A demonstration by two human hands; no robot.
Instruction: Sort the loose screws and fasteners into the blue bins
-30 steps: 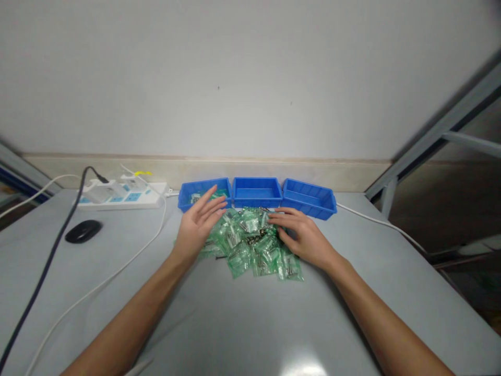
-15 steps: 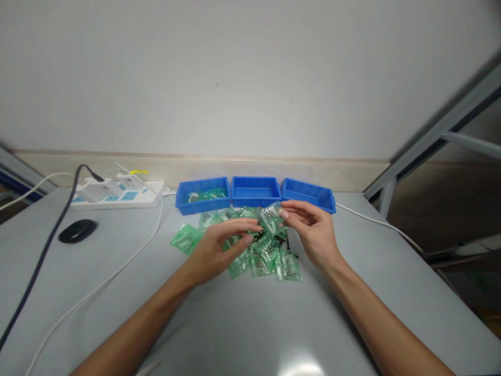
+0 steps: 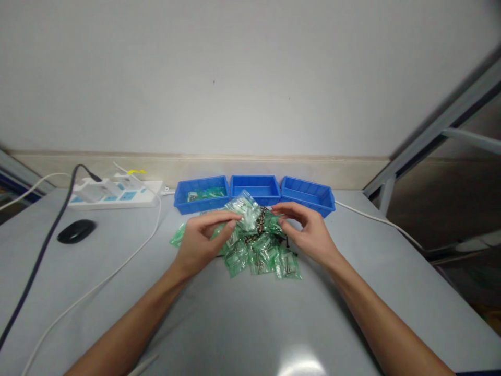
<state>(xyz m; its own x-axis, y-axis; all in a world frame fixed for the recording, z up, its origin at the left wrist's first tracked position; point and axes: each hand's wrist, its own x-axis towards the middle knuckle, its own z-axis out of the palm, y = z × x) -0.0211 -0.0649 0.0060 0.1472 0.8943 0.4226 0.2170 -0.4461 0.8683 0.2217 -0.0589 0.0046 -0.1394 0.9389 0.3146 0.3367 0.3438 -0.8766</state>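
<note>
My left hand pinches the edge of a small clear green-tinted plastic bag, held up over the pile. What is inside it is hard to make out. My right hand is just right of the pile, its thumb and fingers apart. Close to those fingertips lies another green plastic bag. Loose dark screws show between the bags. At the front of the pile, several bags with screws inside, such as one bag of screws, lie flat on the table.
Three blue trays line the wall: a left tray with green bags inside, a middle tray and a right tray. Leftward are a white power strip, a black mouse and a white cable across the grey table.
The bag pinched by my right hand has passed to my left hand, moving left. My right fingers have spread apart, and my left hand has shifted slightly left.
</note>
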